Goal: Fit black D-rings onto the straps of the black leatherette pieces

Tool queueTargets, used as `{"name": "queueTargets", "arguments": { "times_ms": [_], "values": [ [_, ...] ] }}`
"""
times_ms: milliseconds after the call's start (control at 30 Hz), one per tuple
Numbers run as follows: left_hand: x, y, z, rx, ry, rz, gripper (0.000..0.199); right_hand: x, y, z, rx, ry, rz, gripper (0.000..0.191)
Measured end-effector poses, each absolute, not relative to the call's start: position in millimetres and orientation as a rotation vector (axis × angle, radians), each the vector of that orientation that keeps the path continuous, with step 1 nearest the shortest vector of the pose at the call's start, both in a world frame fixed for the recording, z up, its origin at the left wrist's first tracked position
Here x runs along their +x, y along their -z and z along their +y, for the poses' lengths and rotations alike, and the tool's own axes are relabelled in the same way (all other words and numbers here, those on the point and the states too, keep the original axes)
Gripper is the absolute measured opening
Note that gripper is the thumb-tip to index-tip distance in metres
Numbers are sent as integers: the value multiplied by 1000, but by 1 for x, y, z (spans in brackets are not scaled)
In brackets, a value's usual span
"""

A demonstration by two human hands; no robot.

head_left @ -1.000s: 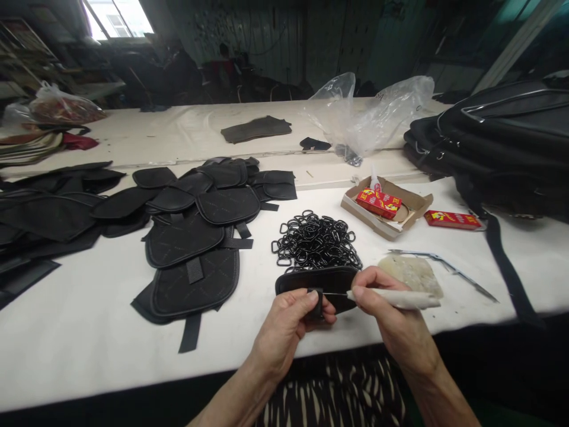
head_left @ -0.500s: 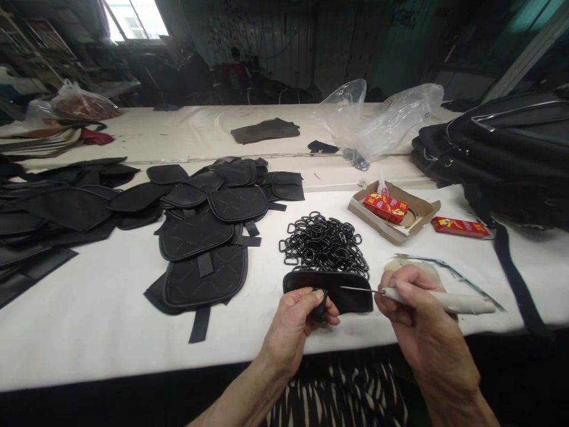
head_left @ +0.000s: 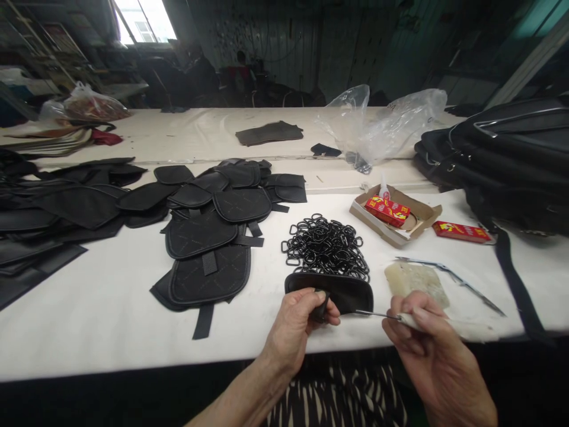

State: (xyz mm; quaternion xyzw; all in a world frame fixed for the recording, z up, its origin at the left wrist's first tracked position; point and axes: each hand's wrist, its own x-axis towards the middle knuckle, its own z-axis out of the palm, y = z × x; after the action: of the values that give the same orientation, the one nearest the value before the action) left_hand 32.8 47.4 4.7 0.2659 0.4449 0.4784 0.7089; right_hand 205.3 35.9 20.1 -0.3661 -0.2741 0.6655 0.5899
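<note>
We have a black panel [head_left: 349, 292], smooth and round-cornered, near the worktop's [head_left: 111, 338] front edge. Our left grip [head_left: 291, 323] pinches a black tab [head_left: 319, 309] before it; our right grip [head_left: 429, 344] wraps round a pale-handled awl [head_left: 408, 322], its tip by the panel's lower edge. Black flaps [head_left: 200, 234] overlap leftward, rings [head_left: 326, 246] crowd behind the panel, and our right grip partly hides a yellowish block [head_left: 413, 280]. A box [head_left: 398, 238] holds a red pack [head_left: 386, 210] and white-tipped bottle [head_left: 384, 191].
</note>
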Motion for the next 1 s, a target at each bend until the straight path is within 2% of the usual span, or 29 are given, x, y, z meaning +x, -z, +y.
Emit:
{"name": "queueTargets", "arguments": {
  "times_ms": [500,1000],
  "values": [
    [33,-7,40,748,-971,1012,22,216,-19,27,-862,-1512,-580,24],
    [33,-14,35,1131,-905,1294,28,200,-28,35,-1031,-1383,-998,24]
  ]
}}
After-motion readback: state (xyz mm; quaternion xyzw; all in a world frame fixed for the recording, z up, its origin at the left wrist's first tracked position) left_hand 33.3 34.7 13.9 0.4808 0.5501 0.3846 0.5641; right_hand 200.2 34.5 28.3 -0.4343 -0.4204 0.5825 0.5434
